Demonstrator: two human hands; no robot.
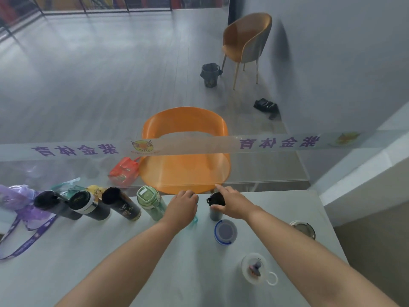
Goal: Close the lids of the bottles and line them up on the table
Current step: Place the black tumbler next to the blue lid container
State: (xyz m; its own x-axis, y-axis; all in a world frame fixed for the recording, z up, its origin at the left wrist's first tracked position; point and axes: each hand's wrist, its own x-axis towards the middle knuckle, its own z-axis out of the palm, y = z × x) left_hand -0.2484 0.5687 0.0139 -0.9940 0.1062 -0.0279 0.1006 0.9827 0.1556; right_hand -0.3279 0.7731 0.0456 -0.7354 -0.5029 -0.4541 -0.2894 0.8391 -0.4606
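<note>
Several capped bottles stand in a row along the table's far edge: a black bottle [52, 204], a dark flask with a white band [87, 204], a black bottle with gold print [122, 206] and a pale green bottle [150, 201]. My left hand [182, 206] covers the top of a teal bottle [193, 220], mostly hidden beneath it. My right hand [231, 202] grips the black lid of a dark grey bottle [215, 212], index finger pointing out. Closer to me stand a blue-rimmed bottle [225, 231], a clear bottle with a loop lid [254, 268] and a steel cup [303, 228].
A purple lanyard and pouch [24, 218] lie at the table's left. A glass panel with a printed band [199, 145] rises just behind the bottles. Beyond it are an orange chair [186, 122], a red bag [124, 171], a bin [210, 74] and a tan chair [245, 41].
</note>
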